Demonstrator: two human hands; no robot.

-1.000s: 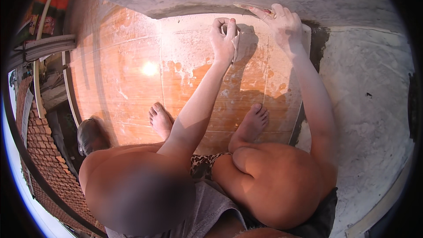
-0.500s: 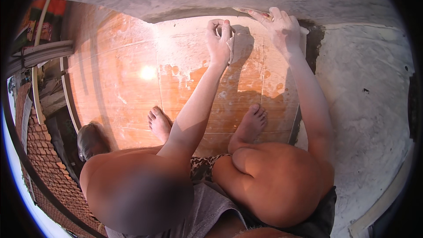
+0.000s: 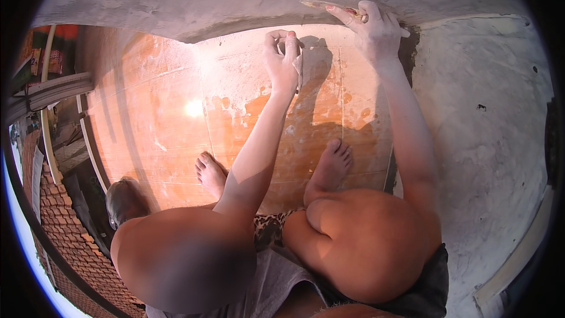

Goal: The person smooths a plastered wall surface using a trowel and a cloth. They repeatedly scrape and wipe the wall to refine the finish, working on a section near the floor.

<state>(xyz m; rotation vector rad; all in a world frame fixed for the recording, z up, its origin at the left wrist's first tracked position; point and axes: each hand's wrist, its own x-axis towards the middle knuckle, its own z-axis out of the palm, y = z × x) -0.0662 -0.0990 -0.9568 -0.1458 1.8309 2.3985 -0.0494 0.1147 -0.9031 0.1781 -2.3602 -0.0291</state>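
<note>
My right hand (image 3: 376, 32), coated in white dust, is closed on a flat trowel (image 3: 316, 4) seen nearly edge-on. The trowel lies along the foot of the grey plastered wall (image 3: 235, 0), its pale tip pointing left. Reddish bits of it show between my fingers. Lower and to the left, my left hand (image 3: 283, 62) hovers over the tiled floor (image 3: 235, 112), thumb up and fingers curled. A thin, whitish, plaster-caked piece (image 3: 299, 73) shows along its right side; its kind is hard to make out.
Grey plaster or cement covers a surface (image 3: 482, 123) on the right. White residue coats the orange tiles near the wall. My bare feet (image 3: 332, 168) stand on the floor. At the left are a rail (image 3: 59, 90), a dark rounded object (image 3: 125, 200) and brick-red roof tiles (image 3: 67, 218).
The right hand and trowel have shifted slightly left and up along the wall. The left hand has moved a little left, still curled. The view has tilted slightly.
</note>
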